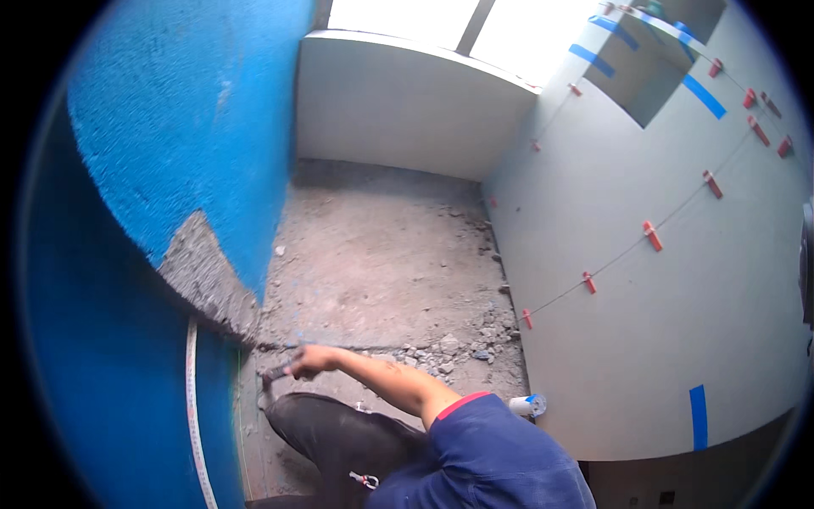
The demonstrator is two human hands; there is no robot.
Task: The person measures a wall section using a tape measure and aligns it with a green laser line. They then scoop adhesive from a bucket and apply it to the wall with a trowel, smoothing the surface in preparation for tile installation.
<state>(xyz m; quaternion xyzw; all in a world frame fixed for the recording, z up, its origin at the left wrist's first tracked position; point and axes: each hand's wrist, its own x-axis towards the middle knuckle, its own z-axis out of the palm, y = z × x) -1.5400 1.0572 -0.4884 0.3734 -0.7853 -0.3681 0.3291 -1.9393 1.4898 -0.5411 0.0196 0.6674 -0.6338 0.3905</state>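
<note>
My right hand [314, 360] is closed around the dark handle of a hammer-like tool [276, 373]. Its head points down at the floor, close to the foot of the blue wall, and its exact shape is blurred. My bare forearm reaches across from a navy sleeve at the lower right. Just below the hand is my bent knee in dark trousers [318, 424]. A crack or groove [365, 347] crosses the floor beside the hand, with broken rubble [448, 343] along it to the right. My left hand is out of sight.
The blue wall [186, 127] has a rough grey chipped patch [203, 276]. A pale measuring strip [195, 416] runs down it. Red wedges [651, 236] line the right tiled wall [610, 339]; a white roll [527, 405] stands at its base. A low wall [398, 106] closes the far end.
</note>
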